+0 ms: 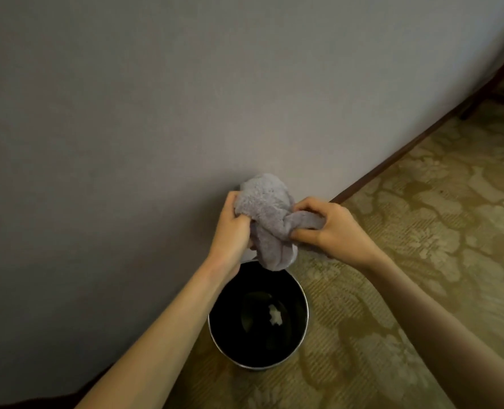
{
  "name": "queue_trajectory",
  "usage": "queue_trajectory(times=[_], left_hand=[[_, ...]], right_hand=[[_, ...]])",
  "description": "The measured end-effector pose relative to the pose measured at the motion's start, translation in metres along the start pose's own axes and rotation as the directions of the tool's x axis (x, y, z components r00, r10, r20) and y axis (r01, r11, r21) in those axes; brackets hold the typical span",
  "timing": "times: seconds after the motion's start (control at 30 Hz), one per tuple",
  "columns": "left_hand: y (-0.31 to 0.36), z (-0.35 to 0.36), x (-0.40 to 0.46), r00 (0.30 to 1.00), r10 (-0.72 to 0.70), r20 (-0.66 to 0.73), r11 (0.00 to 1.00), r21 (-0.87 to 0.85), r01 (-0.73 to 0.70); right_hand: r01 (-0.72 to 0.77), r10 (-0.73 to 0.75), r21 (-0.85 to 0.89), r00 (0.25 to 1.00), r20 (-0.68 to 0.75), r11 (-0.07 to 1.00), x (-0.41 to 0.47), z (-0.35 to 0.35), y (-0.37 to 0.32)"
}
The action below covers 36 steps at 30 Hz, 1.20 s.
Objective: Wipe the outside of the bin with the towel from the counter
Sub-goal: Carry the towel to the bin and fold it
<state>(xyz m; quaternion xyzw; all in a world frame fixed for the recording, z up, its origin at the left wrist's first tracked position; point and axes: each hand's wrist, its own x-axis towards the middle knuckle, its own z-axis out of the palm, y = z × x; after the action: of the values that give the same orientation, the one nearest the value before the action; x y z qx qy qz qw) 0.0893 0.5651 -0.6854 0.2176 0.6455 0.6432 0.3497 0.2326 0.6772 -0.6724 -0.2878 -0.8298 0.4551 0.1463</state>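
A bunched grey towel (267,219) hangs between both hands, just above the far rim of the bin. My left hand (230,228) grips its left side and my right hand (330,228) pinches a twisted end on the right. The round metal bin (303,338) stands on the carpet below, close to the wall, with a dark inside and a small white scrap at its bottom. The towel is apart from the bin. The bin's outer side is mostly hidden from this high view.
A plain grey wall (156,113) rises right behind the bin, with a dark baseboard (398,154) running to the upper right. Patterned olive carpet (422,246) covers the floor to the right. A dark furniture leg (481,95) stands at the far upper right.
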Motion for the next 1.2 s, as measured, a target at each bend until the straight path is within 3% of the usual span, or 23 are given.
queue_trajectory(times=[0.1, 0.17, 0.27, 0.37, 0.5, 0.6, 0.7, 0.77, 0.83, 0.87, 0.97, 1.07, 1.13, 1.2], left_hand=[[-0.039, 0.009, 0.015, 0.997, 0.066, 0.028, 0.988, -0.139, -0.061], [-0.06, 0.014, 0.024, 0.992, 0.11, 0.068, 0.956, -0.279, -0.087], [-0.086, 0.018, 0.029, 0.974, 0.2, 0.103, 0.881, -0.454, -0.133], [-0.112, 0.016, 0.026, 0.959, 0.26, 0.109, 0.812, -0.563, -0.156], [-0.139, 0.004, 0.014, 0.957, 0.277, 0.089, 0.753, -0.639, -0.159], [-0.155, -0.003, 0.006, 0.964, 0.263, -0.039, 0.84, -0.483, -0.248], [-0.161, -0.006, 0.001, 0.922, 0.337, -0.19, 0.933, -0.067, -0.354], [-0.16, -0.004, -0.002, 0.884, 0.442, -0.152, 0.891, 0.194, -0.411], [-0.16, 0.002, -0.003, 0.862, 0.504, -0.056, 0.833, 0.294, -0.468], [-0.162, 0.006, -0.004, 0.855, 0.518, -0.027, 0.819, 0.303, -0.487], [-0.165, 0.017, -0.007, 0.835, 0.548, -0.054, 0.805, 0.303, -0.509], [-0.162, 0.02, -0.01, 0.829, 0.555, -0.076, 0.817, 0.236, -0.525], [-0.162, 0.022, -0.014, 0.808, 0.586, -0.062, 0.796, 0.229, -0.56], [-0.164, 0.022, -0.017, 0.774, 0.633, 0.013, 0.741, 0.28, -0.61]], right_hand=[[0.065, -0.064, -0.065, 0.998, 0.018, 0.996, 0.012, 0.03, 0.05], [0.145, -0.144, 0.023, 0.989, -0.018, 0.989, 0.02, 0.055, 0.079], [0.256, -0.215, 0.205, 0.956, -0.2, 0.945, 0.032, 0.084, 0.114], [0.275, -0.107, 0.478, 0.931, -0.35, 0.834, 0.038, 0.103, 0.14], [0.283, 0.017, 0.569, 0.886, -0.464, 0.772, 0.037, 0.117, 0.155], [0.246, 0.165, 0.831, 0.914, -0.37, 0.498, 0.031, 0.122, 0.152], [0.199, 0.261, 0.95, 0.93, -0.26, 0.239, 0.025, 0.11, 0.138], [0.157, 0.285, 0.982, 0.941, -0.18, 0.1, 0.018, 0.098, 0.126], [0.101, 0.266, 0.995, 0.959, -0.099, 0.005, 0.008, 0.092, 0.115], [0.079, 0.229, 0.997, 0.97, -0.079, 0.008, 0.001, 0.091, 0.109], [0.066, -0.012, 0.987, 0.998, -0.065, 0.147, -0.015, 0.092, 0.097], [0.092, -0.272, 0.971, 0.962, -0.03, 0.219, -0.024, 0.087, 0.094], [0.082, -0.329, 0.977, 0.944, -0.012, 0.199, -0.028, 0.085, 0.098], [0.067, -0.261, 0.985, 0.965, -0.023, 0.162, -0.033, 0.087, 0.105]])
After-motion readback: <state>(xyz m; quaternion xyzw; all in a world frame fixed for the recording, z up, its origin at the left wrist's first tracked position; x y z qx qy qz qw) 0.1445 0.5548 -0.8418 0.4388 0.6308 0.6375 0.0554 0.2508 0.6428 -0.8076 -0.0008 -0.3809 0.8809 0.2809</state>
